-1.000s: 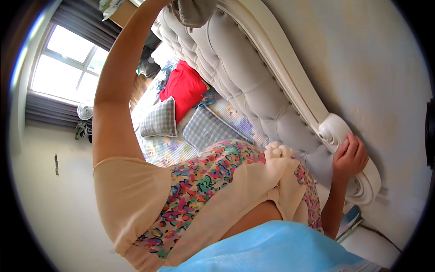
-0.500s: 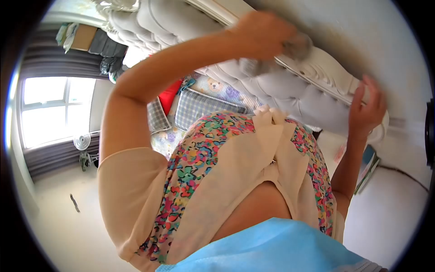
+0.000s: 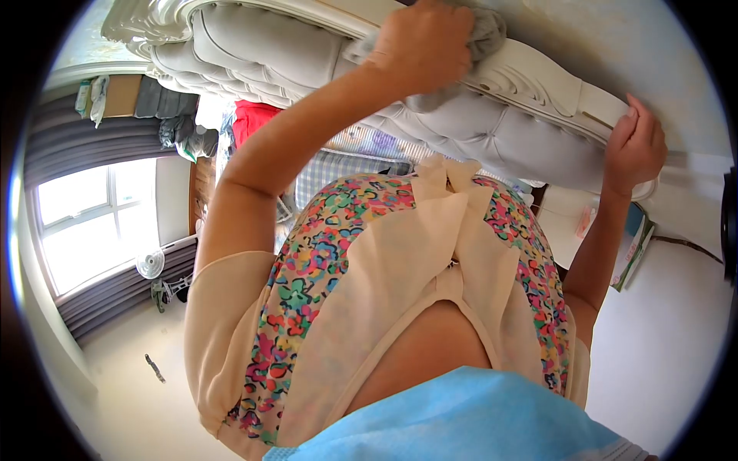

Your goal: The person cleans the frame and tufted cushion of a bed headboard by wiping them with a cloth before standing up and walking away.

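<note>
- Clutching a grey cloth (image 3: 487,37), the left hand (image 3: 428,42) is curling its fingers closely around the bunched fabric, with the folds pinched inside the fist.
- The cloth is looking soft, dull and crumpled, its loose parts bulging out past the hand: one wrinkled lump is showing at the knuckle side, a flap is poking out near the wrist, and another piece is hanging below over the padding.
- It is lying at the top edge of the headboard (image 3: 503,131), between the cream rail (image 3: 530,73) and the hand, its middle hiding under the palm.
- The headboard is showing a pale grey padded panel, dimpled with buttons and creased into deep folds.
- Its rail is running above the padding, glossy and cream, with carved curved grooves just beside the cloth.
- The right hand (image 3: 636,146) is resting at the headboard's far end, bending its fingers over the corner and holding no cloth; how firmly it is gripping, one cannot tell.
- Beyond the left forearm, a red cover (image 3: 254,121) and a checked pillow (image 3: 338,173) are lying on the bed, partly hiding behind the arm and the flowered blouse (image 3: 327,250).
</note>
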Demonstrator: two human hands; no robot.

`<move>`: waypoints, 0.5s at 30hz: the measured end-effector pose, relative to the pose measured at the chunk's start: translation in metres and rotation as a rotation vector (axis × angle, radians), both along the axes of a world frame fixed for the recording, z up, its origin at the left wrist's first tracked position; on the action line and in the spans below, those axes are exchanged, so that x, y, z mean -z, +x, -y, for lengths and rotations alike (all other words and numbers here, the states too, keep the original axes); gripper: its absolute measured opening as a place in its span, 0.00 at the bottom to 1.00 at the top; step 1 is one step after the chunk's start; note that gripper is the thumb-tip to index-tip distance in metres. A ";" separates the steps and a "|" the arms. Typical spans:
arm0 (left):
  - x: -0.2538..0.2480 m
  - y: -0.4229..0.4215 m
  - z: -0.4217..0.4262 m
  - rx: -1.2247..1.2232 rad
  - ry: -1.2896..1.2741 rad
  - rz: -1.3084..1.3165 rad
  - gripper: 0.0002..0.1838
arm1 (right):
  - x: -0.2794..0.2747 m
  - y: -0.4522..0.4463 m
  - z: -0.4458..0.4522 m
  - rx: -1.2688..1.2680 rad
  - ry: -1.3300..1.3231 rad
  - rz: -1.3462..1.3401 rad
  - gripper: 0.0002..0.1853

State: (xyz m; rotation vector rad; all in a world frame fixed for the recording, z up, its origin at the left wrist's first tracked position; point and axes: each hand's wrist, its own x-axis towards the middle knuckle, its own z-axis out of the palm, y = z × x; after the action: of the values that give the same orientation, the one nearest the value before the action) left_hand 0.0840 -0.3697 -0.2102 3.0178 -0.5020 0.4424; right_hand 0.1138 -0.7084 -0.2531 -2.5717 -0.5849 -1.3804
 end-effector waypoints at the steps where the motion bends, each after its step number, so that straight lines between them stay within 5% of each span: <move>1: -0.003 0.002 0.008 -0.025 -0.138 -0.038 0.12 | 0.000 0.000 0.000 -0.002 0.009 0.020 0.08; 3: -0.018 0.003 0.008 -0.090 -0.379 -0.204 0.16 | 0.003 0.002 -0.003 -0.005 0.023 0.040 0.08; 6: 0.006 0.005 -0.006 -0.040 -0.536 -0.122 0.20 | 0.012 0.006 -0.007 0.023 0.020 0.039 0.08; 13: 0.023 -0.037 -0.012 -0.009 -0.514 -0.140 0.24 | 0.009 0.008 0.007 0.017 -0.019 0.030 0.09; 15: 0.024 -0.062 -0.021 -0.207 -0.650 -0.404 0.23 | 0.006 0.007 0.009 0.009 -0.004 0.019 0.10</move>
State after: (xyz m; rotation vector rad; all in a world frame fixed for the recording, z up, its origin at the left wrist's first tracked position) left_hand 0.0222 -0.3484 -0.2341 2.4269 -0.0022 -0.0156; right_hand 0.1206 -0.7176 -0.2595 -2.5702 -0.5812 -1.4096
